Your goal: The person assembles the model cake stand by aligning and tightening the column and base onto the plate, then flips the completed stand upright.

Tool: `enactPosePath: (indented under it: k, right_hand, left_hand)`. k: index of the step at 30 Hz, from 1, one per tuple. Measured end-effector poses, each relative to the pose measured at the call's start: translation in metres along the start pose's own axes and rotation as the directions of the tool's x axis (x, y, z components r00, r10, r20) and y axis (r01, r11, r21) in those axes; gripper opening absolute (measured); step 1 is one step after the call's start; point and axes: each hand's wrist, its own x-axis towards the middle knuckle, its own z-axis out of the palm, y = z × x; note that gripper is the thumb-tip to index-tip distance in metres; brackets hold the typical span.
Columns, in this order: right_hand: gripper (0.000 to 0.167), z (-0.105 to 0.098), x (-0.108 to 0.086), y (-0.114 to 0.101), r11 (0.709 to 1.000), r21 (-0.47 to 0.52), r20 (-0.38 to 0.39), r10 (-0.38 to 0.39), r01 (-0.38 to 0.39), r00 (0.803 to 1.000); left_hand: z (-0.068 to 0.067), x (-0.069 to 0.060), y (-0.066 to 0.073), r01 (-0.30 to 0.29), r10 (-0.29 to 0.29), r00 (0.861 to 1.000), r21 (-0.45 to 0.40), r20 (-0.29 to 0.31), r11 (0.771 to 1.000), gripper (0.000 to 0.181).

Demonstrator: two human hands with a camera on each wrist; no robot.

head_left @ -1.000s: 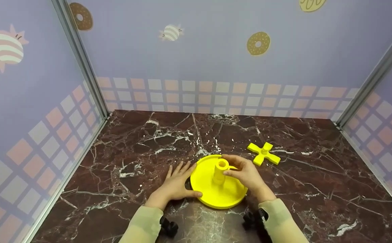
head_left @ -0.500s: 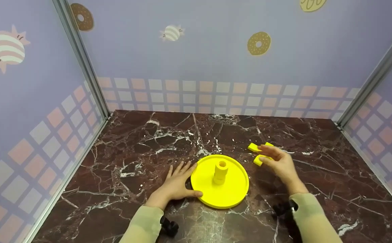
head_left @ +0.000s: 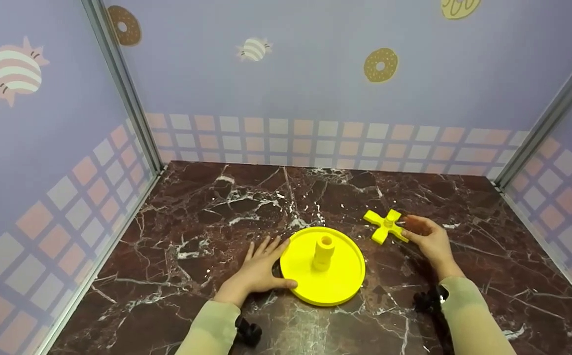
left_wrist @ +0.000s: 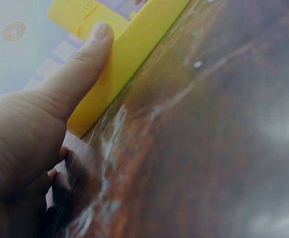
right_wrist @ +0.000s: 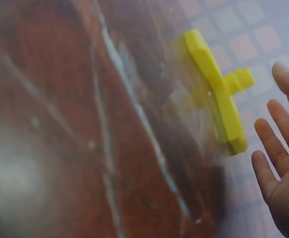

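Observation:
A round yellow tray (head_left: 342,283) with a raised rim lies on the table. From its middle rises a hollow yellow post (head_left: 323,255). My left hand (head_left: 257,271) is spread at the tray's left side, its thumb resting on the rim; the left wrist view shows this thumb (left_wrist: 82,67) against the yellow wall (left_wrist: 127,62). Farther right, a yellow cross-shaped piece (head_left: 380,230) lies on the table with a short peg upward. My right hand (head_left: 432,242) is just right of it; in the right wrist view the fingers (right_wrist: 273,141) are extended, apart from the cross piece (right_wrist: 218,87).
The dark marbled tabletop (head_left: 207,207) carries small white specks behind the tray. Patterned panels (head_left: 315,74) stand at the back and both sides, with metal posts (head_left: 130,93) at the corners. A black wrist device (head_left: 249,331) sits under the left sleeve.
My right hand has left the post and tray, passed over the cross piece, and moved to its right side. The left hand has stayed at the tray's rim.

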Motion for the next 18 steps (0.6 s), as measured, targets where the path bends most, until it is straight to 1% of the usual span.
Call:
enactPosePath:
  k: [3,7,9,13,15,18]
  right_hand:
    - [0.058,0.001,0.0021,0.0038,0.999,-0.024,0.026,0.041,-0.04,0.999]
    - [0.058,0.0043,0.0047,0.0066,0.994,-0.104,0.068,0.052,-0.045,0.996]
    - [0.056,0.005,0.0059,0.0077,0.986,-0.167,0.084,0.042,-0.027,0.996]
    - [0.052,0.0038,0.0077,0.0099,0.955,-0.295,0.11,0.016,0.018,0.994]
    - [0.05,0.0031,0.0084,0.0102,0.94,-0.338,0.122,-0.001,0.043,0.992]
    - [0.048,0.0025,0.0089,0.0088,0.923,-0.376,0.147,-0.026,0.08,0.989]
  left_hand:
    - [0.0,-0.0002,0.0004,-0.001,0.001,1.0,-0.002,0.002,1.0,0.114]
    - [0.0001,-0.0005,0.0009,-0.005,0.005,1.0,-0.012,0.004,1.0,0.113]
    - [0.0003,-0.0008,0.0009,-0.008,0.008,1.0,-0.014,0.003,1.0,0.113]
    - [0.0009,-0.0011,0.0006,-0.009,0.009,1.0,-0.016,0.001,1.0,0.113]
    - [0.0009,-0.0011,0.0004,-0.007,0.007,1.0,-0.013,0.0,1.0,0.113]
    - [0.0005,-0.001,0.0001,-0.007,0.007,1.0,-0.006,-0.004,1.0,0.113]
